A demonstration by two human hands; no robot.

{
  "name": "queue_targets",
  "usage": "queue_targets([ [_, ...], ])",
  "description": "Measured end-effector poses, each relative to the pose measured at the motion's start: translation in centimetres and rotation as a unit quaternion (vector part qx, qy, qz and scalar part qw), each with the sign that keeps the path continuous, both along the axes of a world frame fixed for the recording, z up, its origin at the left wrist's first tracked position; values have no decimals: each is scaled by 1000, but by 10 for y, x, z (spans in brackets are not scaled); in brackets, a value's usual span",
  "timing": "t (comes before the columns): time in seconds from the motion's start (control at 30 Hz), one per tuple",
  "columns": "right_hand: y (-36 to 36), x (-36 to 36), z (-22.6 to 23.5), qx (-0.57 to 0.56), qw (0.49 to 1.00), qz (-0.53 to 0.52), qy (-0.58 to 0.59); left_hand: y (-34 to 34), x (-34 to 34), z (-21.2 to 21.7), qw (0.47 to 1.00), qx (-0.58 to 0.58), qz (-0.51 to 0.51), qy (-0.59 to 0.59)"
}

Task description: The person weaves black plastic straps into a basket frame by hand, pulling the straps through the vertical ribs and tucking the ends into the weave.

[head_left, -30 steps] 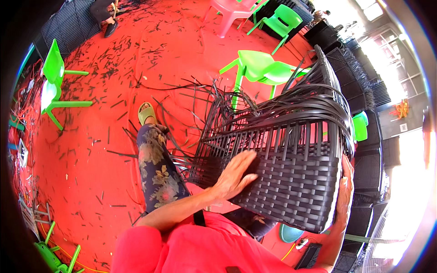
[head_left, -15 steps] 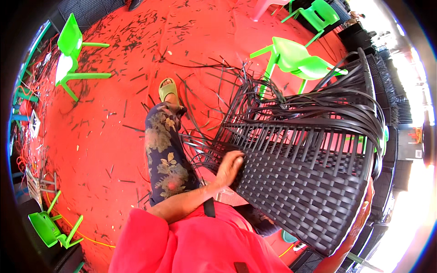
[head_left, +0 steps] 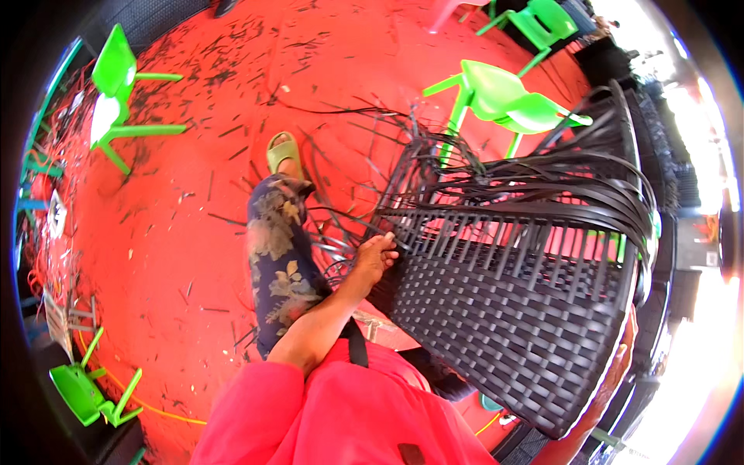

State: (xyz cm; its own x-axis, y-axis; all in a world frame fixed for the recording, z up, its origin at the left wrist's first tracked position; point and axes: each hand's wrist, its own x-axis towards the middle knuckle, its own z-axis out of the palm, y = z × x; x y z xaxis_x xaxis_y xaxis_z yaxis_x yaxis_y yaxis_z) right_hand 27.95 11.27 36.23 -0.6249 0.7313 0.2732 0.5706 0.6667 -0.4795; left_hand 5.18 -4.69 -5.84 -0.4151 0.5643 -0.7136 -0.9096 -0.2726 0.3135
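Note:
A black woven panel (head_left: 496,318) of flat plastic strips stands tilted before me. Its near part is closely woven, while bare upright strips (head_left: 504,236) show farther up. My left hand (head_left: 375,259) is at the panel's left edge, its fingers curled together in a pinch among loose strip ends; what they hold is too small to make out. Long loose black strips (head_left: 558,190) drape across the frame's far part. Along the panel's right side my right forearm (head_left: 616,372) reaches up, and the fingers of that hand are hidden behind the frame.
Past the panel stands a green plastic chair (head_left: 492,89); another green chair (head_left: 116,89) is at the far left. A low green seat (head_left: 81,391) lies near left. Cut strip scraps (head_left: 209,70) litter the red floor covering (head_left: 155,271). My sandalled foot (head_left: 285,155) is left of the panel.
My left hand has moved up and slightly left along the panel's edge, its fingers turning from flat over the edge to pinched. The panel and my right arm have hardly moved.

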Motion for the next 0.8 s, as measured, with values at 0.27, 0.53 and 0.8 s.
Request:
queue_targets([
  [0.27, 5, 3, 19, 40, 993, 103, -29, 3, -14, 27, 977, -126, -144, 96],
  [0.53, -2, -22, 55, 79, 987, 124, -64, 0, 3, 11, 957, -213, -157, 123],
  [0.8, -18, -42, 85, 74, 984, 133, -92, 0, 6, 11, 953, -235, -135, 131],
])
